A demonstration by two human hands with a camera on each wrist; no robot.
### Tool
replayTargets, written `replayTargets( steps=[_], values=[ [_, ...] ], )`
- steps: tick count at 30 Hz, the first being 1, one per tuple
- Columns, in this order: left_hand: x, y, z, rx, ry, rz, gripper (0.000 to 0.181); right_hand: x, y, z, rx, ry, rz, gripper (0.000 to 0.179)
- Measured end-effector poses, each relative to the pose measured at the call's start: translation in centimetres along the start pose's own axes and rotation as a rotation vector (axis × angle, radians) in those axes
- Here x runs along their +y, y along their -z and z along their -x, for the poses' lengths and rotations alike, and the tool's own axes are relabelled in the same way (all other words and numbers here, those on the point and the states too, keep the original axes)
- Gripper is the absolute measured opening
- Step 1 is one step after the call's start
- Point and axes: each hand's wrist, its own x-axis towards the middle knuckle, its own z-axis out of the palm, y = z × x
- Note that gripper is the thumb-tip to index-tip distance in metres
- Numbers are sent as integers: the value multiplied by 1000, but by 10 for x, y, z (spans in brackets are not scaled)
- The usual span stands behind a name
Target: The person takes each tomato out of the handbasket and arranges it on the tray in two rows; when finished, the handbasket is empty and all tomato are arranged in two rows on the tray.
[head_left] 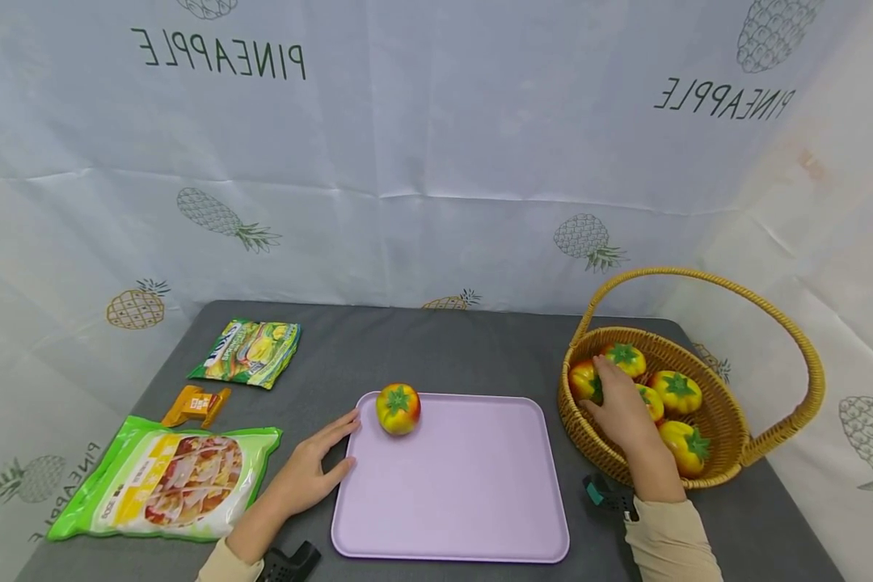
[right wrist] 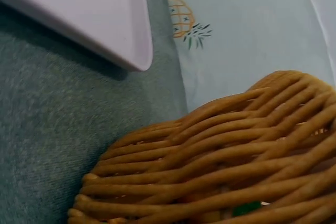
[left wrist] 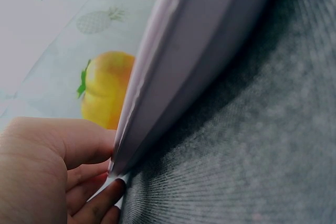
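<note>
A lilac tray (head_left: 451, 485) lies on the dark tabletop with one red-yellow toy persimmon (head_left: 398, 409) near its far left corner. My left hand (head_left: 307, 470) rests at the tray's left edge, thumb and fingertips touching the rim, fingers fairly straight. On the right stands a wicker basket (head_left: 578, 436) that holds several more persimmons. Inside it, my right hand (head_left: 621, 411) grips the leftmost persimmon (head_left: 584, 380) between thumb and fingers, partly covering it. In the right wrist view, the basket's woven wall (right wrist: 220, 156) hides this hand.
Left of the tray lie a green snack packet (head_left: 250, 353), a small orange-wrapped snack (head_left: 196, 406) and a large green-white food bag (head_left: 182, 482). The basket's tall handle (head_left: 698, 275) arches above its opening. A pineapple-print curtain (head_left: 436, 145) hangs behind the table.
</note>
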Motion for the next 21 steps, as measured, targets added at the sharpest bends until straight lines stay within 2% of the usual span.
replayTargets(
  steps=[8, 13, 21],
  values=[
    [0, 1, -1, -8, 1, -6, 49, -2, -3, 2, 43, 8, 105, 69],
    [1, 1, -1, -14, 9, -1, 49, -3, -3, 3, 66, -3, 116, 66],
    [1, 1, -1, -11, 7, 8, 49, -3, -3, 4, 47, -20, 123, 70]
  ],
)
